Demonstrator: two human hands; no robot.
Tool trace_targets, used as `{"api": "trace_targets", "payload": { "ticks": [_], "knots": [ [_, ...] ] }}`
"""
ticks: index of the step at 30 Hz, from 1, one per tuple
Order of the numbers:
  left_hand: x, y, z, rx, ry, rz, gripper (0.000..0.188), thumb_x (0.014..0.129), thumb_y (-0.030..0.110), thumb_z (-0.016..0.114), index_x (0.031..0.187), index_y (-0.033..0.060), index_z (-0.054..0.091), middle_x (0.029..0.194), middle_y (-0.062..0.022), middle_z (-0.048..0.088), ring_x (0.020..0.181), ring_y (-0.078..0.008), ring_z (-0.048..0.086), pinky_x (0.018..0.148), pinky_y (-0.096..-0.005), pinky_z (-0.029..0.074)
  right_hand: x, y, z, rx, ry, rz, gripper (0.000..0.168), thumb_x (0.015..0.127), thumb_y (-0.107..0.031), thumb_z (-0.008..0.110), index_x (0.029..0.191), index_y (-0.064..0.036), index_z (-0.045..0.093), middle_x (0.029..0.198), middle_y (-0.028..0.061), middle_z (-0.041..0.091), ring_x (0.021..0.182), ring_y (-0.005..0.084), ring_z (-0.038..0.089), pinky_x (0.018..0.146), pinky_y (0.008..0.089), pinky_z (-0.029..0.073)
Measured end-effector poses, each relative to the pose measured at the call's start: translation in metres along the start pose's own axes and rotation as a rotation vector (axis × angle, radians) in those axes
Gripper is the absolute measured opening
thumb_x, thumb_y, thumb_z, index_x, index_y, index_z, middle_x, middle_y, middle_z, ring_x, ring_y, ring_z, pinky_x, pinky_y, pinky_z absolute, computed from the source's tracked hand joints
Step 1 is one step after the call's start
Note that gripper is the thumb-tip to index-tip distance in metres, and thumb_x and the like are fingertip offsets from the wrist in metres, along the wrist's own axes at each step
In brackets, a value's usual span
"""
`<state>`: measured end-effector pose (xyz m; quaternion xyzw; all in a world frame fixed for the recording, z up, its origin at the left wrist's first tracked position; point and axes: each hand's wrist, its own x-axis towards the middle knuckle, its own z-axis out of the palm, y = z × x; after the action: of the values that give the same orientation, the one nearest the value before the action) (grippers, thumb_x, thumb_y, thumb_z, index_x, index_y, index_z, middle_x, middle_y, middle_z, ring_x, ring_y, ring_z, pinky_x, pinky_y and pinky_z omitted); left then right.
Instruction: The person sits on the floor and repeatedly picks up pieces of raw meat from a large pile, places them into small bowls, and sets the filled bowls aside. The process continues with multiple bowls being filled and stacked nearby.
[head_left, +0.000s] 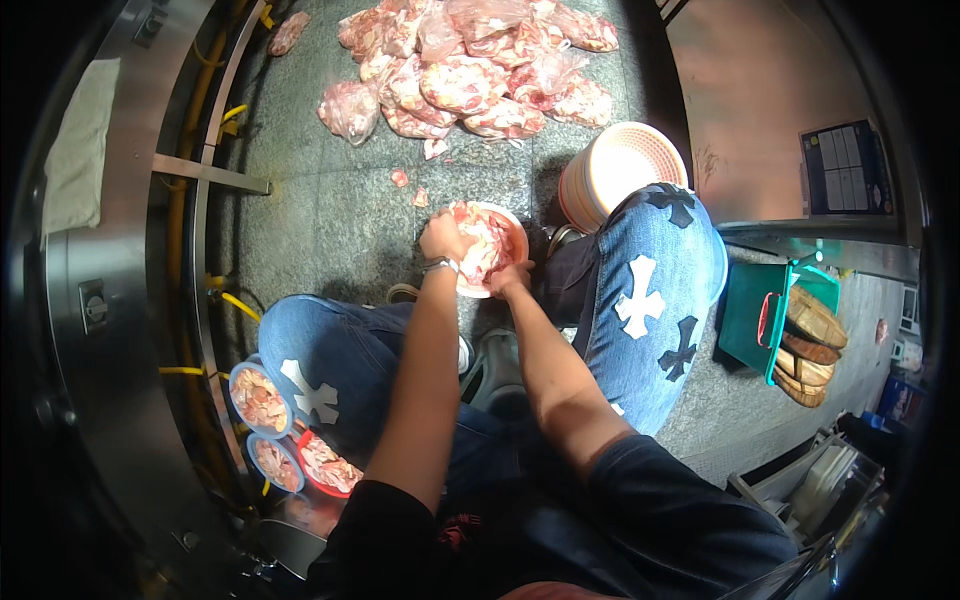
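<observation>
A round pinkish-white plastic basket (517, 232) filled with raw meat pieces (487, 244) sits on the floor between my feet. My left hand (444, 236) is at the basket's left side, over the meat, with its fingertips partly hidden. At the lower right rim, my right hand (511, 278) grips the basket with its fingers at the edge. Beyond the basket lie small scraps of meat (399, 178) and a heap of clear plastic bags of raw meat (465, 82).
Stacked plastic baskets (630, 169) stand by my right knee. Small tubs of meat (260, 397) are at the lower left, beside a steel counter (127, 300). A green crate (750, 315) holding brown objects (814, 322) is on the right.
</observation>
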<state>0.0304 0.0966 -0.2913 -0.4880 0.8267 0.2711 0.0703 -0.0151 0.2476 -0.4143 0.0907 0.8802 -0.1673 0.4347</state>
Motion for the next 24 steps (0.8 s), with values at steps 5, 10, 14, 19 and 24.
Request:
{"api": "trace_targets", "payload": {
  "ticks": [5, 10, 14, 19, 24],
  "knots": [
    [-0.005, 0.005, 0.030, 0.267, 0.268, 0.158, 0.060, 0.068, 0.028, 0.092, 0.114, 0.0030, 0.062, 0.106, -0.0194, 0.069, 0.098, -0.0348, 0.071, 0.082, -0.0427, 0.059, -0.029, -0.016, 0.000, 0.079, -0.074, 0.012, 0.120, 0.075, -0.018, 0.085, 0.157, 0.006, 0.000, 0.141, 0.0227, 0.057, 0.124, 0.0317, 0.062, 0.106, 0.0364, 0.052],
    [-0.020, 0.008, 0.038, 0.342, 0.339, 0.214, 0.032, 0.089, 0.008, 0.057, 0.121, 0.0051, 0.060, 0.111, -0.0200, 0.068, 0.101, -0.0358, 0.068, 0.084, -0.0423, 0.058, -0.051, -0.026, 0.007, 0.151, -0.087, -0.085, 0.102, 0.076, -0.022, 0.084, 0.147, 0.011, 0.019, 0.143, 0.0338, 0.049, 0.128, 0.0407, 0.058, 0.107, 0.0421, 0.049],
    [-0.026, 0.005, 0.027, 0.189, 0.375, 0.326, 0.053, 0.074, 0.015, 0.079, 0.124, 0.0070, 0.060, 0.111, -0.0186, 0.070, 0.102, -0.0379, 0.068, 0.085, -0.0471, 0.058, -0.046, -0.021, 0.001, 0.454, -0.124, -0.052, 0.092, 0.077, -0.018, 0.082, 0.144, 0.009, 0.026, 0.142, 0.0325, 0.052, 0.126, 0.0419, 0.060, 0.106, 0.0404, 0.051],
    [-0.016, -0.008, -0.007, -0.045, -0.010, 0.074, 0.069, 0.056, 0.027, 0.096, 0.113, 0.0026, 0.067, 0.095, -0.0157, 0.076, 0.090, -0.0324, 0.074, 0.082, -0.0439, 0.059, -0.059, -0.024, -0.022, 0.131, -0.060, -0.190, 0.075, 0.082, -0.020, 0.076, 0.143, 0.003, 0.037, 0.132, 0.0305, 0.061, 0.124, 0.0426, 0.060, 0.104, 0.0422, 0.051],
    [-0.010, -0.060, -0.003, -0.798, -0.257, -0.221, 0.050, 0.058, 0.014, 0.096, 0.099, -0.0028, 0.074, 0.088, -0.0156, 0.076, 0.072, -0.0245, 0.075, 0.062, -0.0364, 0.061, -0.056, -0.022, -0.013, 0.183, -0.024, -0.162, 0.073, 0.081, -0.020, 0.074, 0.141, 0.004, 0.039, 0.133, 0.0314, 0.060, 0.125, 0.0434, 0.060, 0.106, 0.0428, 0.050]
  ]
}}
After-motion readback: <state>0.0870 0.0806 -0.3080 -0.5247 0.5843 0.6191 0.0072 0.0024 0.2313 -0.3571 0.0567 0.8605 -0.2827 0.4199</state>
